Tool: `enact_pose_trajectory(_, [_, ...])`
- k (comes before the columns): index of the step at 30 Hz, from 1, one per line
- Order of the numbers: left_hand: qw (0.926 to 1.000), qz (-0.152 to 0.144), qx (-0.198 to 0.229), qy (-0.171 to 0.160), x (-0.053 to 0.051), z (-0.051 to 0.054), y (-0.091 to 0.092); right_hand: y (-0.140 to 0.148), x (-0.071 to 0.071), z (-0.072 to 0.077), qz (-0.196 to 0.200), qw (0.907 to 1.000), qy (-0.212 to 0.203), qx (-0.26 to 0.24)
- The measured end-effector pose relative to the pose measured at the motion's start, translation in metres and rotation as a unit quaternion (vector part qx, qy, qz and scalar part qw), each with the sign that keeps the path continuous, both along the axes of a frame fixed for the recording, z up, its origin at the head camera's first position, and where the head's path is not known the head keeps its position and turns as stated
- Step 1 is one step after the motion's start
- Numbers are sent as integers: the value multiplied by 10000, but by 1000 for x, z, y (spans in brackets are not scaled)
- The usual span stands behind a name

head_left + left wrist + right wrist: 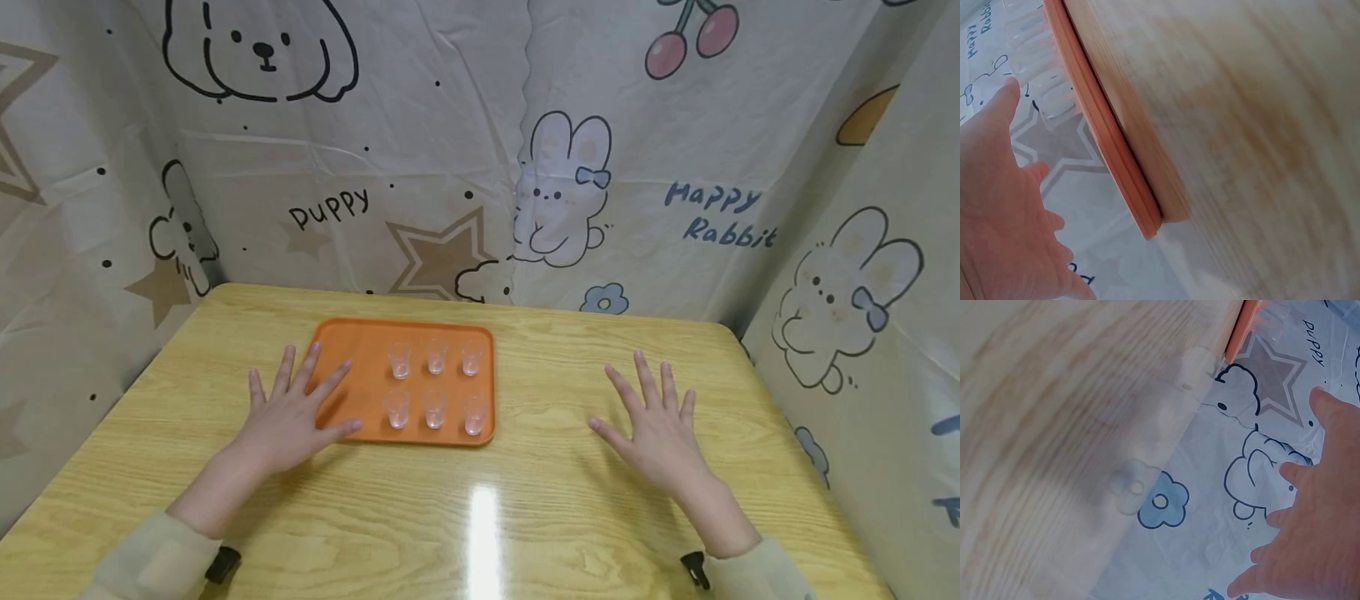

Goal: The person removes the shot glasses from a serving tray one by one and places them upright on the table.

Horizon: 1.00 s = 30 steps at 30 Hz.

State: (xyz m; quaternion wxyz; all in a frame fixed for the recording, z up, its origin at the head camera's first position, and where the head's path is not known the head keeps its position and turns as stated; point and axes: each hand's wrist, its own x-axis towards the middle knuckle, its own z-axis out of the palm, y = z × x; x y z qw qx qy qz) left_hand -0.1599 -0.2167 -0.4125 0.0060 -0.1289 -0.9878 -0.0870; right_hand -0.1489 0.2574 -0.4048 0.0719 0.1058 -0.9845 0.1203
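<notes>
My left hand [283, 425] hovers with spread fingers over the left edge of an orange tray [352, 333]. Several small clear cups stand upright on the tray in two rows, among them a back-row cup [400, 360] and a front-row cup [474, 414]. In the left wrist view the tray's rim [1119, 150] runs beside the hand, which holds nothing. To the right of the tray, my right hand [660, 437] is spread above the table, apart from everything; the right wrist view also shows this hand [1322, 512] holding nothing.
The light wood table [405, 517] has a bright reflection near its front. Behind it and along both sides hangs a pale curtain [450, 150] printed with rabbits, stars and a puppy. A dark strap piece [222, 565] sits by the left cuff.
</notes>
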Motion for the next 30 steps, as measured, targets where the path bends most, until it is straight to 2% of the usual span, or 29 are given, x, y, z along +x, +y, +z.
enact_pose_trajectory(10, [10000,28,45,-37,-2,0,-2,-4,1,3,66,9998,135,-87])
enact_pose_trajectory(16, [9997,-12,173,-190,-6,-3,-8,-14,1,9,303,9978,47,-591])
enact_pose_trajectory(25, [9961,-106,643,-595,-21,-11,-30,-40,-10,20,902,9832,-183,-1573])
enact_pose_trajectory(30, [9890,-269,1127,-918,-27,-13,-42,-62,-17,19,1277,9717,-341,-1959])
